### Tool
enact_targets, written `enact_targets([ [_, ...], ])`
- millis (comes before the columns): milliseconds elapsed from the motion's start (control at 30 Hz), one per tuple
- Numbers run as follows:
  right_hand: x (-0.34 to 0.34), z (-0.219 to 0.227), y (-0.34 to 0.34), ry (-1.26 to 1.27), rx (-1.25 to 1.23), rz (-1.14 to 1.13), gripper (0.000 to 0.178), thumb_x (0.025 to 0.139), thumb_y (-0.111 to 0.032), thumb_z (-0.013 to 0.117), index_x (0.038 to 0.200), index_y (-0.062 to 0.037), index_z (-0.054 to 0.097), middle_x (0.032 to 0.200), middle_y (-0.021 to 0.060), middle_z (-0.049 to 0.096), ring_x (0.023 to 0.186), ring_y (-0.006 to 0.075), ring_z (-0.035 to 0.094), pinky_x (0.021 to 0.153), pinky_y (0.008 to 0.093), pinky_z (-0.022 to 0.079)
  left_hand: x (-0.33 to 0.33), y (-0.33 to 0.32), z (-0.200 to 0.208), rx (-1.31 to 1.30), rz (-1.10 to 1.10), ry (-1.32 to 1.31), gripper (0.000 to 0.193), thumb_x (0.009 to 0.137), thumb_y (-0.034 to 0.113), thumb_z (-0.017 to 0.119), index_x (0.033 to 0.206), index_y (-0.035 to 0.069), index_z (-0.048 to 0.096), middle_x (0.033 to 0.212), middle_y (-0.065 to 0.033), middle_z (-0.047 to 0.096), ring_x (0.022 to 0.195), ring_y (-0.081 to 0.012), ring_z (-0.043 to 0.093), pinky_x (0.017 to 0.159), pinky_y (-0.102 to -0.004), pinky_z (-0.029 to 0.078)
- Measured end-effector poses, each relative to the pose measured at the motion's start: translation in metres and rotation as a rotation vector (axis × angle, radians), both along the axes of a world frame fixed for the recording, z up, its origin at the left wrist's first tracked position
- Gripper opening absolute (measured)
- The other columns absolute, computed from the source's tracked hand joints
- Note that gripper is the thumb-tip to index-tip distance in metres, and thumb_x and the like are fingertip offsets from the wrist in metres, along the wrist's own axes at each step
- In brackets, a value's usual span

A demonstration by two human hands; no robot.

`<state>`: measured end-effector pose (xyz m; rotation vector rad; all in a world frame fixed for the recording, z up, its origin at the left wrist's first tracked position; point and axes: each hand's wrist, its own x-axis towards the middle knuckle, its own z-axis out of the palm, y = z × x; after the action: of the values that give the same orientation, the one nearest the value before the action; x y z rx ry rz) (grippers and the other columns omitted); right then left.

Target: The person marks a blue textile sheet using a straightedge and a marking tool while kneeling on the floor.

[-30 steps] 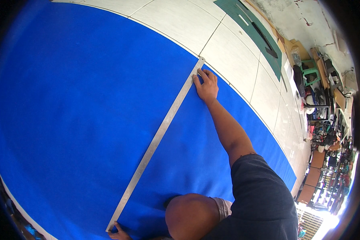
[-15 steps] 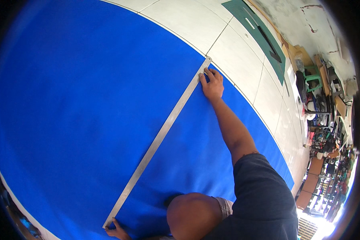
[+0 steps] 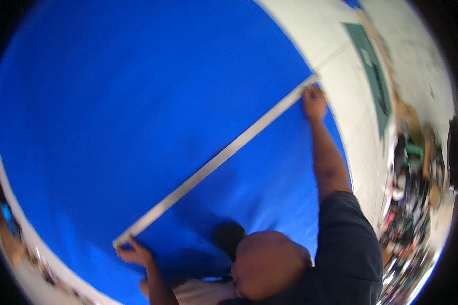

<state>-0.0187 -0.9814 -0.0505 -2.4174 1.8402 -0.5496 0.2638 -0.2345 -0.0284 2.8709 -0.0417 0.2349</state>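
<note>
A long metal ruler (image 3: 223, 155) lies slantwise across a wide blue sheet of cloth or similar material (image 3: 137, 101). At its lower-left end, my left hand (image 3: 136, 253) grips it, with thumb and fingers around the tip. My right hand (image 3: 314, 103) has its fingers curled on the ruler's far right end, close to the sheet's edge. Motion blur softens the right fingertips. My bent bare knee (image 3: 269, 264) rests at the bottom, below the ruler, and a dark rounded shape (image 3: 228, 238) beside it is too blurred to name.
Pale floor tiles (image 3: 336, 76) border the sheet on the right. A green mat (image 3: 370, 73) with a dark long object on it lies beyond. Cluttered goods (image 3: 412, 193) are piled along the right side, and more items (image 3: 10, 223) stand at the far left.
The whole view has turned, so the ruler now slants less steeply. My right hand's fingers, spread on the ruler before, are now curled in. My left hand stays at the near end.
</note>
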Motion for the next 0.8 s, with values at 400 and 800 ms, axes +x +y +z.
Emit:
enact_targets([
  [400, -0.057, -0.014, -0.077, 0.333, 0.088, 0.115, 0.068, 0.098, -0.059, 0.041, 0.132, -0.0036, 0.062, 0.130, 0.0261, 0.061, 0.123, 0.0426, 0.056, 0.104, 0.0472, 0.044, -0.009, -0.024, -0.005, 0.019, 0.158, 0.038, 0.080, 0.087, 0.047, 0.071, 0.140, -0.005, 0.040, 0.150, -0.0306, 0.036, 0.144, -0.0464, 0.025, 0.118, -0.0577, 0.012],
  [800, -0.067, -0.018, -0.115, 0.346, 0.250, 0.130, 0.074, 0.097, -0.062, 0.041, 0.137, -0.0021, 0.056, 0.133, 0.0257, 0.059, 0.126, 0.0410, 0.055, 0.106, 0.0454, 0.043, -0.008, -0.029, 0.000, 0.008, 0.189, 0.106, 0.087, 0.086, 0.055, 0.068, 0.142, -0.006, 0.038, 0.153, -0.0294, 0.033, 0.147, -0.0447, 0.021, 0.117, -0.0642, 0.009],
])
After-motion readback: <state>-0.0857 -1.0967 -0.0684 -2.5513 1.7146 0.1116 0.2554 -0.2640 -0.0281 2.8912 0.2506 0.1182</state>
